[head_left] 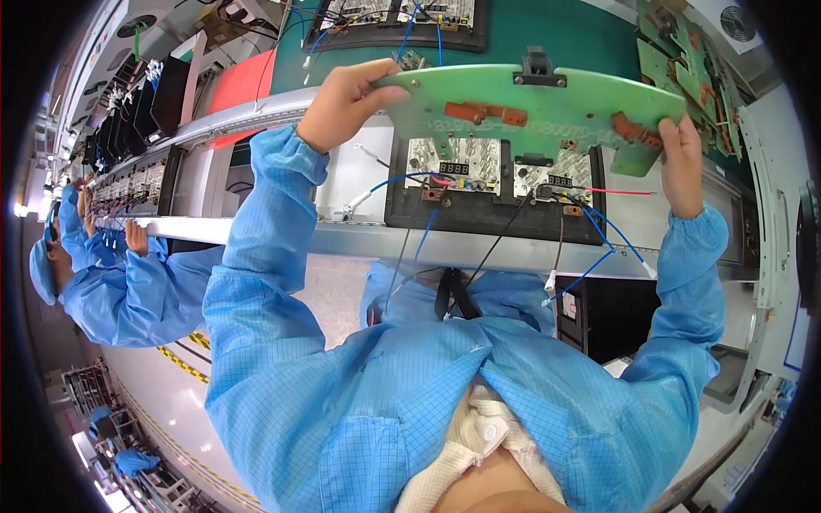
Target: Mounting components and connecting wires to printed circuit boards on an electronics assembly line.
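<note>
A green fixture plate (547, 101), with brown clips and a black latch on its top edge, is held up between my two hands. My left hand (346, 103) is closed on its left end, thumb on the near face. At the other end my right hand (682, 162) pinches the right edge. Behind and below the plate, a black tray (398, 209) carries two circuit boards with digit displays, the left circuit board (453, 167) and the right circuit board (560, 179). Blue, red and black wires hang from them over the front rail.
Another black tray (479, 34) with boards lies on the green mat (564, 38) at the back. Several green fixture plates (676, 60) are stacked back right. To the left, a co-worker (128, 282) in blue works at the line beside black panels (162, 98). A metal rail (505, 248) runs along the front.
</note>
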